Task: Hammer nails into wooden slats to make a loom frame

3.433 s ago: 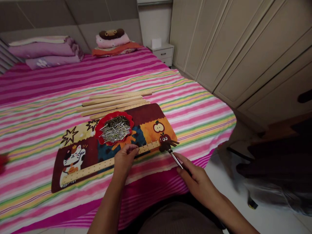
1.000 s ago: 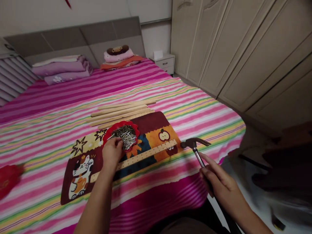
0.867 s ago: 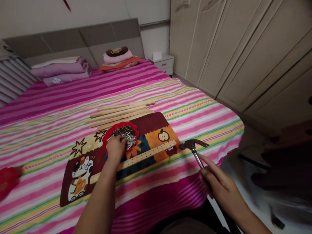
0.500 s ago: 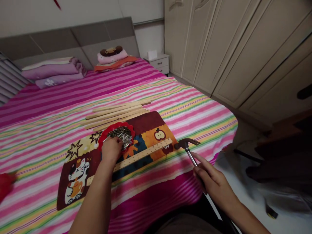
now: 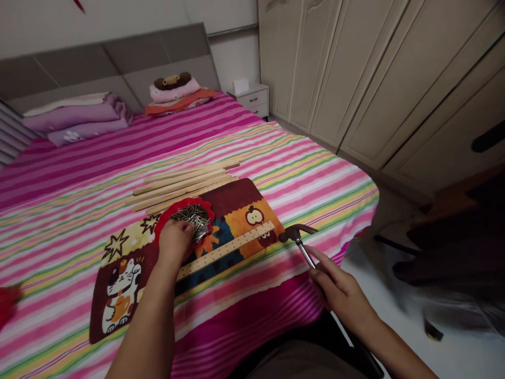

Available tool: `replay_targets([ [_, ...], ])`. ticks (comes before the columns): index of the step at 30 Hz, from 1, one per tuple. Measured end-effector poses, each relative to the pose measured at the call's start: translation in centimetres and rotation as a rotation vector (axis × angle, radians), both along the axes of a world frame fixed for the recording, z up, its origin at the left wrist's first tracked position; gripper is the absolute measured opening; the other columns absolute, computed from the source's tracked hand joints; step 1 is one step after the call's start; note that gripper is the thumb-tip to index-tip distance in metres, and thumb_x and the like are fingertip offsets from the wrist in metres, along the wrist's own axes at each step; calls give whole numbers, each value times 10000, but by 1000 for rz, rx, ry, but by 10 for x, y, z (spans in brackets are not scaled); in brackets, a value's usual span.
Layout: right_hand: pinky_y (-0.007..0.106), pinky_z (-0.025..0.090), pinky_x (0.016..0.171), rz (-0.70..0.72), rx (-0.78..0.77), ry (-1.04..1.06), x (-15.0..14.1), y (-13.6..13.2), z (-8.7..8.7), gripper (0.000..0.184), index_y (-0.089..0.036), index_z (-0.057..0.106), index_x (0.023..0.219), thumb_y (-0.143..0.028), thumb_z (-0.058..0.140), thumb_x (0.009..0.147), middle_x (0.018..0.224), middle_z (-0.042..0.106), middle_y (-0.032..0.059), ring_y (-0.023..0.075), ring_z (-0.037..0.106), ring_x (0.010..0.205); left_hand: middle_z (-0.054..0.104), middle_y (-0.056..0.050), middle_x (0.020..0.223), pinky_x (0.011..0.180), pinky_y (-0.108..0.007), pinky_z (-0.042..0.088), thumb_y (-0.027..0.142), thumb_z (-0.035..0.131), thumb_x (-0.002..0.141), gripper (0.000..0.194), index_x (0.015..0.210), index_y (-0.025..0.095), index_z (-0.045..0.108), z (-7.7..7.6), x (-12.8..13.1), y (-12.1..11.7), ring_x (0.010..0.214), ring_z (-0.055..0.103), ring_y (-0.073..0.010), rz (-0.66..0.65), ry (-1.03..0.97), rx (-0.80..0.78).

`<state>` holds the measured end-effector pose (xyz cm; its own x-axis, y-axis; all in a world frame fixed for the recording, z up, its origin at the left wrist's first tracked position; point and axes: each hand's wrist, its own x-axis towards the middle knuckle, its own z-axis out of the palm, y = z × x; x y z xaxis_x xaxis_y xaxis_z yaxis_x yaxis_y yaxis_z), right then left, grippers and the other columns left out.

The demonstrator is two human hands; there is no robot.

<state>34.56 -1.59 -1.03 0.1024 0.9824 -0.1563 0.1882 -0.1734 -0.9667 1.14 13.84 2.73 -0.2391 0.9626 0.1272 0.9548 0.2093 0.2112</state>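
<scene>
My left hand (image 5: pixel 175 240) reaches into a red scalloped bowl (image 5: pixel 210 211) of loose metal nails (image 5: pixel 197 217). Its fingers are pinched together among the nails; whether one is caught between them is hidden. My right hand (image 5: pixel 339 287) grips a claw hammer (image 5: pixel 299 236) by its handle, the head raised beyond the right end of a wooden strip (image 5: pixel 226 249). That strip has rows of small holes and lies across a patterned mat (image 5: pixel 232 192). A few nails stand upright near its right end. My left forearm covers part of its left end.
Several more wooden strips (image 5: pixel 185 181) lie behind the bowl on the striped bedspread (image 5: pixel 307 173). Folded bedding (image 5: pixel 79 118) is stacked by the headboard. A red object (image 5: pixel 7 305) sits at the left edge. Wardrobe doors (image 5: pixel 335 68) line the right side.
Since the earliest frame, my left hand has moved from the strip to the nail bowl, and the hammer has shifted away rightward. Over the last second both hands stay nearly put while the view shifts.
</scene>
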Motion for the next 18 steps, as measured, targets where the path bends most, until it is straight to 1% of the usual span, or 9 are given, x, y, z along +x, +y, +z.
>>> replay_targets([
  [2, 211, 366, 433, 0, -7, 11, 0, 0, -2, 544, -149, 497, 1365, -360, 482, 864, 661, 533, -17, 121, 450, 519, 675, -64, 773, 733, -336, 454, 381, 573, 712, 254, 782, 199, 736, 4, 2, -7, 757, 609, -224, 73, -224, 32],
  [4, 205, 349, 409, -1, -10, 16, -1, 0, -2, 542, -150, 501, 1362, -357, 480, 861, 638, 523, -25, 110, 422, 478, 670, -26, 706, 677, -314, 460, 410, 636, 643, 273, 797, 203, 726, 6, 10, -14, 670, 597, -188, 133, -553, 65],
  [6, 203, 328, 384, 4, -15, 8, -1, 0, -1, 538, -150, 508, 1357, -349, 479, 858, 585, 495, -43, 101, 383, 433, 667, -10, 685, 622, -288, 463, 416, 704, 552, 332, 796, 191, 712, 5, 23, -21, 610, 579, -155, 148, -887, 85],
  [8, 200, 313, 368, 5, -11, 0, -1, -1, 0, 537, -144, 511, 1354, -338, 476, 855, 535, 455, -60, 99, 358, 408, 671, -16, 703, 592, -271, 465, 413, 750, 488, 374, 771, 174, 699, 1, 38, -29, 601, 575, -140, 126, -1113, 80],
  [10, 197, 307, 360, 1, -5, -5, -1, -2, 1, 529, -148, 515, 1350, -327, 480, 854, 520, 442, -66, 98, 356, 402, 677, -24, 732, 588, -257, 465, 406, 775, 463, 372, 733, 165, 692, -4, 52, -35, 626, 580, -134, 103, -1210, 80],
  [12, 190, 307, 357, -10, 2, -5, -1, -3, 2, 510, -164, 524, 1342, -316, 486, 856, 534, 456, -62, 94, 362, 404, 679, -22, 750, 585, -240, 460, 391, 787, 460, 351, 707, 161, 688, -9, 63, -41, 628, 572, -117, 92, -1250, 87],
  [15, 184, 317, 363, -10, 2, 12, -1, -3, 3, 490, -172, 523, 1340, -305, 488, 870, 583, 478, -50, 90, 380, 424, 647, 6, 674, 555, -233, 451, 377, 795, 451, 368, 726, 159, 682, -14, 75, -46, 550, 531, -86, 78, -1311, 61],
  [18, 186, 310, 369, -3, 6, 34, -2, -4, 3, 490, -166, 517, 1347, -303, 491, 878, 591, 458, -50, 91, 370, 438, 601, 36, 600, 543, -242, 460, 378, 802, 429, 435, 777, 164, 652, -16, 81, -47, 518, 532, -90, 51, -1363, 31],
])
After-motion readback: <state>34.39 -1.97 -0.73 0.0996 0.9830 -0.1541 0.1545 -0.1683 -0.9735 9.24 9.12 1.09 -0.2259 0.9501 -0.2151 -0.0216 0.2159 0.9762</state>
